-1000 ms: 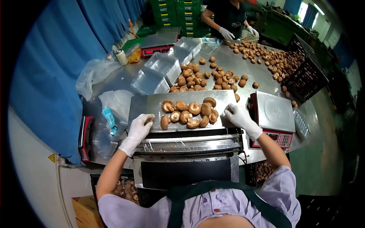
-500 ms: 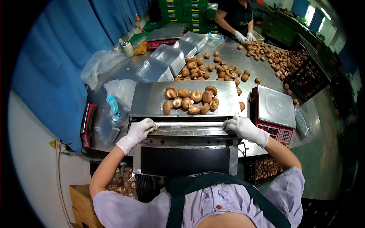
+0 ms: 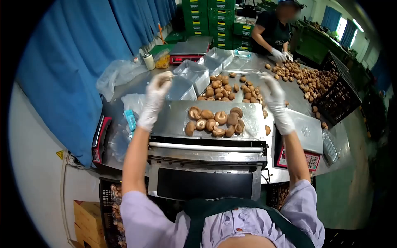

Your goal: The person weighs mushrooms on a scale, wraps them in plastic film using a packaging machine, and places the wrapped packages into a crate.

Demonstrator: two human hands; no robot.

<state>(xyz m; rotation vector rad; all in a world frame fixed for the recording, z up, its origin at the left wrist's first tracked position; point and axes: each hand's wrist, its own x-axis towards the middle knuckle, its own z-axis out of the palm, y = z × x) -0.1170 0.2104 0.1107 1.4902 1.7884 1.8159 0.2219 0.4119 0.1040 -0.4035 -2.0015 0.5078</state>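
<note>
Both my hands, in white gloves, are raised beyond the wrapping machine [image 3: 206,159]. Fingers of my left hand [image 3: 156,97] are pinched on one side of a clear plastic film [image 3: 248,71]. The other side is in the pinched fingers of my right hand [image 3: 276,97]. The film is hard to see, stretched between them above and beyond several brown mushrooms [image 3: 221,118]. These mushrooms sit grouped, apparently in a clear tray, on the machine's metal top plate [image 3: 171,120]. Nearer to me are a white roller [image 3: 206,147] and a black plate [image 3: 204,183].
Loose mushrooms [image 3: 219,89] and stacked clear trays [image 3: 194,74] lie behind the machine. A scale [image 3: 304,132] stands at right, another [image 3: 190,49] at back. A co-worker [image 3: 271,33] handles mushrooms near a tipped black crate [image 3: 337,91]. Plastic bags [image 3: 120,74] lie left.
My hands have risen from the roller and moved forward over the mushrooms, drawing film between them. The view has shifted slightly, showing more of the co-worker.
</note>
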